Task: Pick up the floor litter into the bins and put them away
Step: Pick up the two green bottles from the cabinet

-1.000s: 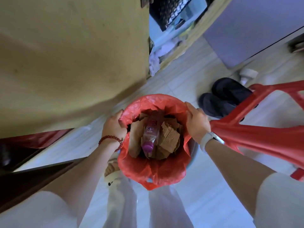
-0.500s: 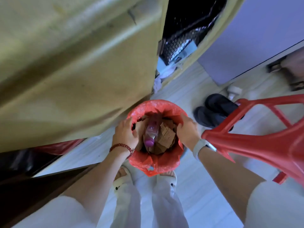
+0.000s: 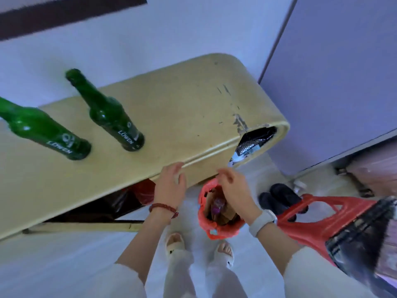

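You are hovering both the left hand (image 3: pixel 170 186) and right hand (image 3: pixel 233 186), fingers spread and empty, above the red-lined bin (image 3: pixel 217 227); it's light, its liner soft, so grip its rim.

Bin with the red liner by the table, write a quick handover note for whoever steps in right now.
Left hand: open, empty, raised near the table edge.
Right hand: fingers loosely spread above the bin, holding nothing.
The bin stands on the floor in front of the feet, beside the table and a red stool. Inside it lie cardboard pieces and a purple-capped bottle.
Done: litter is in the bin and the bin is set down.
Left: two green bottles stand on the table; whether more litter lies on the floor is out of view.
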